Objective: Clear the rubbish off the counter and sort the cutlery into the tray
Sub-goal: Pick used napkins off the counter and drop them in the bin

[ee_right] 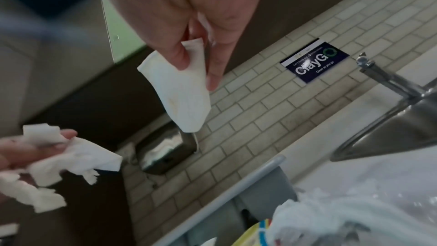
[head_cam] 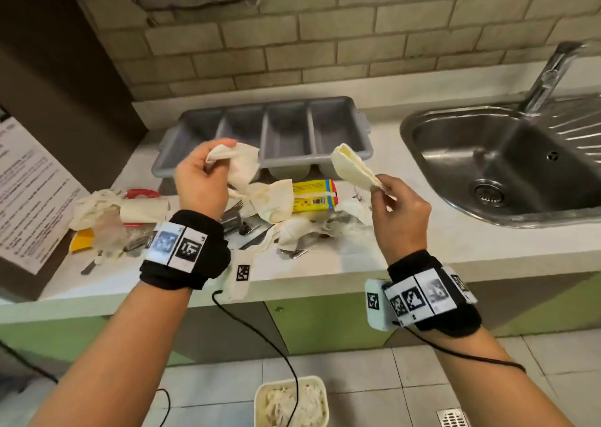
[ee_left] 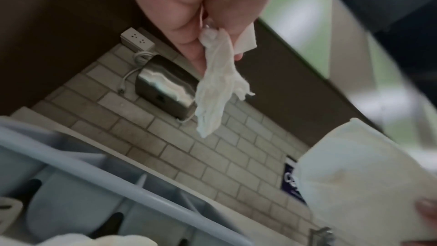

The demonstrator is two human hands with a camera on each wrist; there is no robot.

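My left hand point(head_cam: 208, 170) is raised above the counter and pinches a crumpled white napkin point(head_cam: 242, 166), which hangs from its fingers point(ee_left: 212, 89). My right hand point(head_cam: 387, 192) holds up a folded cream napkin point(head_cam: 353, 166) between thumb and fingers point(ee_right: 179, 96). Behind both hands sits the grey cutlery tray point(head_cam: 270, 134), its four compartments showing nothing inside. Below the hands lies a heap of used napkins point(head_cam: 276, 199), a yellow packet point(head_cam: 313, 196) and cutlery, with a fork point(head_cam: 232, 212) and a knife point(head_cam: 89, 265) partly buried.
A steel sink point(head_cam: 507, 163) with a tap point(head_cam: 549, 75) is at the right. A printed sheet point(head_cam: 29, 192) lies at the counter's left end. On the floor below stands a cream bin point(head_cam: 289, 400) holding napkins. A metal paper-towel dispenser point(ee_left: 165, 87) hangs on the brick wall.
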